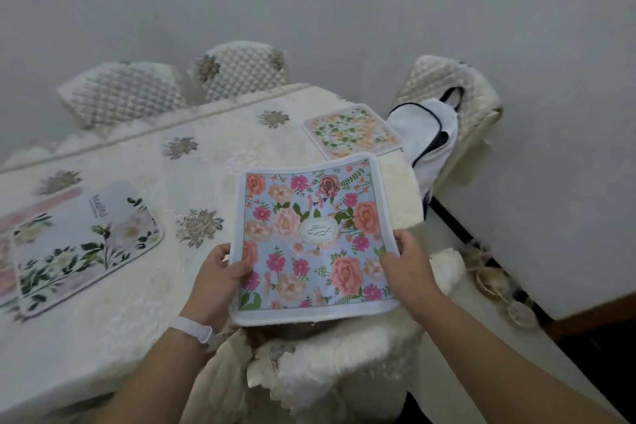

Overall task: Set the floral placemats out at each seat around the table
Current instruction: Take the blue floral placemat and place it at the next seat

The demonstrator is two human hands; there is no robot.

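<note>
I hold a blue floral placemat (309, 237) with pink and peach flowers over the table's near right edge. My left hand (220, 275) pinches its left edge, thumb on top. My right hand (407, 265) grips its right edge. A peach and green floral placemat (351, 131) lies flat at the table's far right corner. A white placemat (86, 244) with green leaves lies at the left, partly over a pink one (7, 251) at the frame's edge.
The table (206, 182) wears a cream embroidered cloth. Two quilted chair backs (241, 69) stand at the far side, and another chair (457, 96) with a white bag (430, 138) stands at the right. A fluffy-covered chair (344, 361) sits below the held mat.
</note>
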